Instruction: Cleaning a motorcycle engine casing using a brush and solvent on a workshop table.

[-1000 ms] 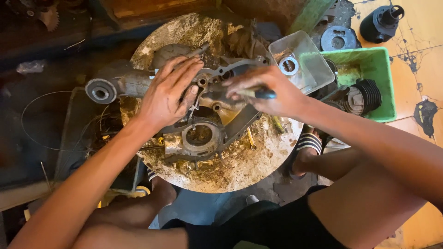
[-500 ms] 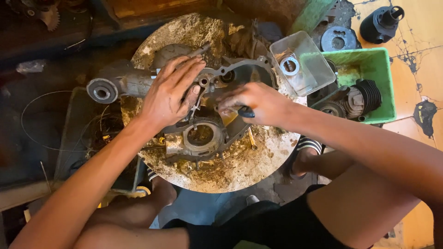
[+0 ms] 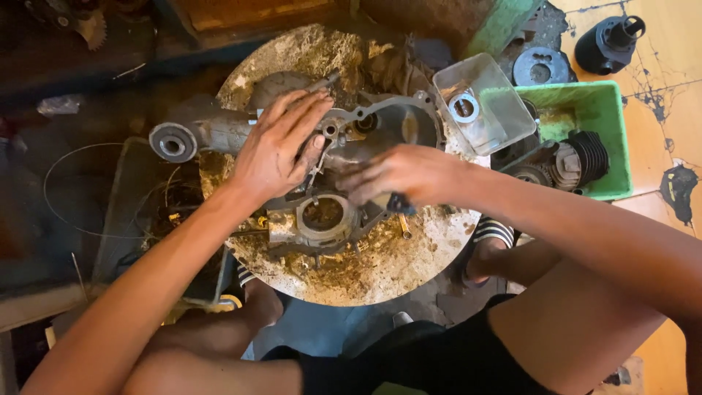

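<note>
dirty round board (image 3: 380, 271) on a workshop floor, grimy grey engine casing (image 3: 344, 183) at its centre, part hidden under both hands. left hand (image 3: 281, 146) lies flat and open on the casing's left part. right hand (image 3: 402, 175) closed around a dark-handled tool (image 3: 401, 205), tip hidden, blurred. green bin (image 3: 596, 110) off the right edge.

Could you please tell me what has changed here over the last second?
The right hand, gripping a dark-handled tool, has moved leftward and down across the engine casing, towards its round opening. The left hand stays pressed flat on the casing, and the round tray has not moved.
</note>
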